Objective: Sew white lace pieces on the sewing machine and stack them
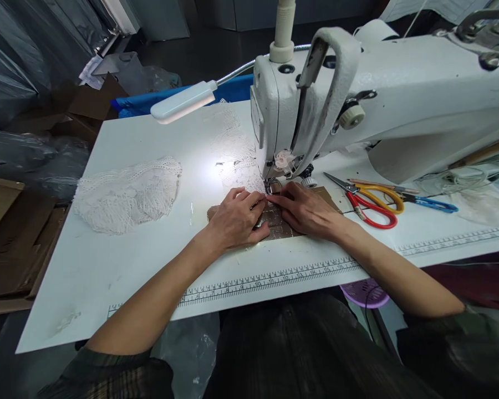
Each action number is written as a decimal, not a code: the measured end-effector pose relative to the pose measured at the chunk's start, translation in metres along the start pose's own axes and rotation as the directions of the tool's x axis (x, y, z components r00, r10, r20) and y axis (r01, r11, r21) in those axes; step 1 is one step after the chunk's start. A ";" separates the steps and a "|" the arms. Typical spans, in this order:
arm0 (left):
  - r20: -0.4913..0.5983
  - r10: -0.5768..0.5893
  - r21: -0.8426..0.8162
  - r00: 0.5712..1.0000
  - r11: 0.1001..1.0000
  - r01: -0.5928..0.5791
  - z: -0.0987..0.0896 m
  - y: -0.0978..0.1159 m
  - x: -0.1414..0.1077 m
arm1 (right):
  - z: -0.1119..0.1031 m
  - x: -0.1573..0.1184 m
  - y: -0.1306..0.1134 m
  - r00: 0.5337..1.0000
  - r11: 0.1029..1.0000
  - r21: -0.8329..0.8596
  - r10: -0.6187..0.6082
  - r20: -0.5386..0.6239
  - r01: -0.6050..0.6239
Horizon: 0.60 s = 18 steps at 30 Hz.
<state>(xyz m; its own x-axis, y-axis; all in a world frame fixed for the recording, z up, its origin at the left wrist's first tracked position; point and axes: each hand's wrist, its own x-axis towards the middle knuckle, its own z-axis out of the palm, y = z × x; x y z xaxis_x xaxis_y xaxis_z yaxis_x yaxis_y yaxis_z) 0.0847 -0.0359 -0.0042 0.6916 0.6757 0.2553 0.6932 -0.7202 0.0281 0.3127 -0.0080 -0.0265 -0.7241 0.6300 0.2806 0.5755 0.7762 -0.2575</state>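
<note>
Where white lace (237, 147) runs under the needle end of the sewing machine (399, 83), two hands crowd in just in front of it. The left hand (241, 216) lies palm down with its fingers bent and thumb stretched out, over a brown sheet (283, 230) partly overlaid with lace netting. The right hand (305, 210) faces it, its fingertips close to the left's at the machine's presser foot (273, 186). Both bear down from above; whether either pinches the lace cannot be told, as the fingers cover it.

On the person's side of the machine, a strip of smooth white tabletop (87, 277) separates the hands from the straight front edge, along which a printed measuring tape (266, 281) runs. Left of the machine the room widens, reaching to a limp lace bundle (128, 194) with an openwork border and stringy fringe. Right of its needle, space tightens: red-handled scissors (353, 202), a yellow-handled pair (378, 189) and a blue-handled tool (424, 200) overlap below its arm. A crumpled pale fabric rosette (283, 160) sits on the machine's glossy painted head; a rounded white lamp (185, 102) on a ribbed metal neck (241, 69) hangs to its left.
</note>
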 end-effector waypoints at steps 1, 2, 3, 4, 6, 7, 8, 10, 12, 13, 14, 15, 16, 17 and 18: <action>0.012 -0.006 0.000 1.000 1.000 0.006 0.000 0.000 0.000 | -0.001 -0.001 0.000 1.000 1.000 0.000 -0.010 -0.005 0.010; 0.022 -0.014 0.003 1.000 1.000 0.014 0.000 0.000 0.001 | -0.001 -0.001 -0.001 1.000 1.000 0.002 -0.018 -0.007 0.018; 0.031 -0.022 0.008 0.999 1.000 0.022 0.000 0.000 0.001 | -0.002 -0.001 -0.001 1.000 1.000 0.005 -0.023 -0.007 0.023; 0.037 -0.029 0.014 0.999 0.999 0.029 0.000 0.001 0.001 | -0.002 -0.001 -0.001 1.000 1.000 0.007 -0.024 -0.006 0.024; 0.044 -0.039 0.022 0.998 0.999 0.038 0.000 0.001 0.002 | -0.002 -0.001 -0.001 1.000 1.000 0.010 -0.017 -0.007 0.017; 0.046 -0.045 0.023 0.998 0.999 0.044 0.000 0.001 0.003 | -0.001 0.000 -0.001 1.000 1.000 0.011 -0.012 -0.007 0.012; 0.049 -0.052 0.022 0.997 0.998 0.051 -0.001 0.001 0.003 | 0.000 0.000 -0.001 1.000 1.000 0.012 -0.008 -0.008 0.008; 0.053 -0.069 0.010 0.996 0.998 0.069 -0.001 0.001 0.005 | 0.002 0.001 -0.001 1.000 1.000 0.014 -0.003 -0.017 0.004; 0.053 -0.084 -0.009 0.995 0.996 0.085 0.000 0.000 0.006 | 0.003 0.001 -0.001 1.000 1.000 0.017 -0.005 -0.030 0.006; 0.052 -0.090 -0.017 0.995 0.996 0.091 0.000 0.000 0.006 | 0.003 0.000 -0.001 0.999 1.000 0.021 -0.006 -0.040 0.007; 0.049 -0.094 -0.024 0.994 0.995 0.096 0.001 -0.001 0.007 | 0.001 0.000 -0.002 0.999 0.999 0.031 -0.006 -0.049 0.008; 0.044 -0.098 -0.031 0.994 0.995 0.099 0.001 -0.002 0.007 | -0.001 -0.001 -0.002 0.998 0.999 0.046 -0.003 -0.056 0.005; 0.039 -0.101 -0.037 0.994 0.994 0.102 0.002 -0.002 0.007 | -0.004 -0.001 -0.002 0.998 0.998 0.069 0.009 -0.056 -0.005; 0.032 -0.102 -0.045 0.994 0.994 0.104 0.003 -0.003 0.007 | -0.008 -0.002 -0.001 0.998 0.995 0.095 0.032 -0.047 -0.028; 0.025 -0.103 -0.052 0.994 0.993 0.105 0.004 -0.004 0.007 | -0.013 -0.002 0.001 0.997 0.990 0.125 0.066 -0.027 -0.062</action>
<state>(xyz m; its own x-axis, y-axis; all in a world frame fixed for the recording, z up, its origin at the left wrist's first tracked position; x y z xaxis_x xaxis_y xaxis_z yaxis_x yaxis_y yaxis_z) 0.0874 -0.0272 -0.0061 0.6210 0.7502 0.2271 0.7501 -0.6528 0.1054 0.3197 -0.0085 -0.0153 -0.6738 0.6805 0.2879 0.5674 0.7261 -0.3883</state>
